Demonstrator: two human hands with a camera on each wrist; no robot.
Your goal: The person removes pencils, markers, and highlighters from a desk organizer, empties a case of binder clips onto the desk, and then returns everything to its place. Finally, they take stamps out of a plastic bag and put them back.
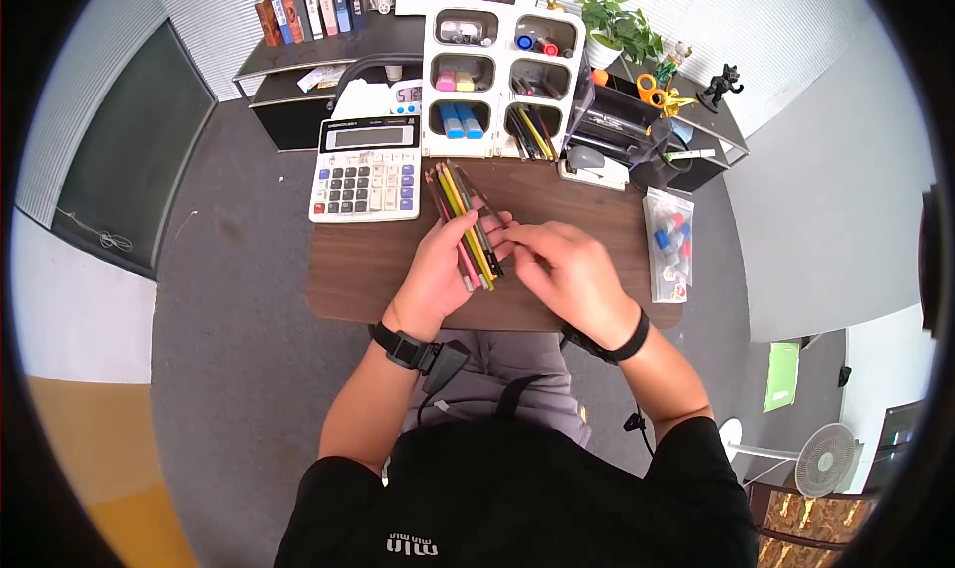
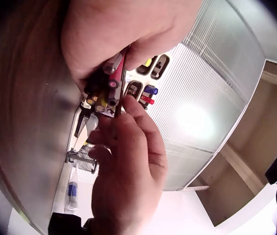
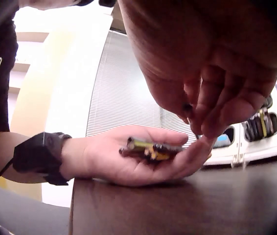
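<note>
My left hand (image 1: 423,275) is palm up over the brown desk and holds a bundle of colored pencils (image 1: 466,232), its thumb lying across them. Yellow, pink and dark barrels show, fanned toward the white organizer (image 1: 502,66). From the right, my right hand (image 1: 582,275) reaches to the left fingertips and pinches a thin dark pencil (image 3: 188,107), whose end shows between thumb and fingers in the right wrist view. Barrel ends of the bundle (image 2: 113,83) face the left wrist camera. More pencils (image 1: 532,133) stand in the organizer's lower right compartment.
A calculator (image 1: 368,170) stands at the desk's left, with a small digital clock (image 1: 407,96) behind it. A white stapler (image 1: 594,170) is right of the organizer. Along the right edge lies a clear pouch (image 1: 669,270) of markers.
</note>
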